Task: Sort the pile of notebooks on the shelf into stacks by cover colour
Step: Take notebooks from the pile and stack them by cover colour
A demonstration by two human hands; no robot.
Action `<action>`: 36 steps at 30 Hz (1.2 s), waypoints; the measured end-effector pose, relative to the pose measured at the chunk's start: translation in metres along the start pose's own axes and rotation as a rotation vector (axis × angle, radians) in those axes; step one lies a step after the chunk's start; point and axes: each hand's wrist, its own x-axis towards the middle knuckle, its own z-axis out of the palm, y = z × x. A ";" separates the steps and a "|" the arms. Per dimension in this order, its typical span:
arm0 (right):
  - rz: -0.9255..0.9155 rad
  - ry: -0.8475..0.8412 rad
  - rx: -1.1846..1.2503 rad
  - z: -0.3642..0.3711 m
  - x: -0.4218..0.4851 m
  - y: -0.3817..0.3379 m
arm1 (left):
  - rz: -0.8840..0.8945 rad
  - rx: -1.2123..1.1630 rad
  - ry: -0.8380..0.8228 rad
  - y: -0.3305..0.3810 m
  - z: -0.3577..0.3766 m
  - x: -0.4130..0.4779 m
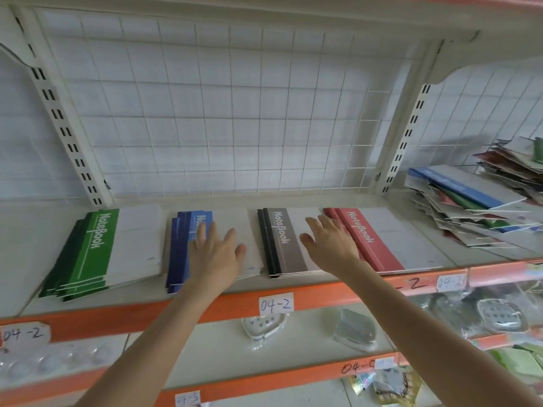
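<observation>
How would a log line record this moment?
left hand: open, over blue-and-white notebook stack | right hand: open, above brown-and-white notebook stack | green-and-white stack, red-and-white stack: formed | mixed notebook pile: unsorted, far right

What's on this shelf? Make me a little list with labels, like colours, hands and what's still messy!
Sorted stacks, left to right: green stack, blue stack, brown stack, red stack
Where they lie: flat, side by side on the shelf
Still messy: jumbled pile of mixed colours at the right end
Left hand: open, fingers spread over the blue stack
Right hand: open, over the brown and red stacks
Holding anything: no, neither hand
</observation>
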 end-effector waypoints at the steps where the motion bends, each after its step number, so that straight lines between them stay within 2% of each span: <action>1: 0.008 -0.001 -0.018 -0.003 -0.001 0.012 | 0.025 -0.015 0.004 0.015 0.001 0.001; 6: 0.077 0.010 -0.079 -0.019 -0.015 0.085 | 0.186 -0.073 0.065 0.106 0.010 0.007; 9: 0.167 0.012 -0.113 -0.033 -0.033 0.138 | 0.267 -0.115 0.025 0.167 0.013 0.011; 14: 0.333 0.053 -0.140 -0.068 -0.050 0.214 | 0.425 -0.095 0.078 0.247 0.011 0.019; 21: 0.485 0.149 -0.091 -0.096 -0.042 0.281 | 0.548 -0.077 0.047 0.319 0.008 0.037; 28: 0.476 0.202 -0.093 -0.108 0.003 0.320 | 0.566 -0.047 0.078 0.356 0.011 0.074; 33: 0.470 -0.047 -0.190 -0.112 0.049 0.336 | 0.539 -0.101 0.084 0.371 0.008 0.107; 36: 0.374 -0.102 -0.334 -0.110 0.060 0.340 | 0.505 -0.281 0.037 0.384 0.004 0.123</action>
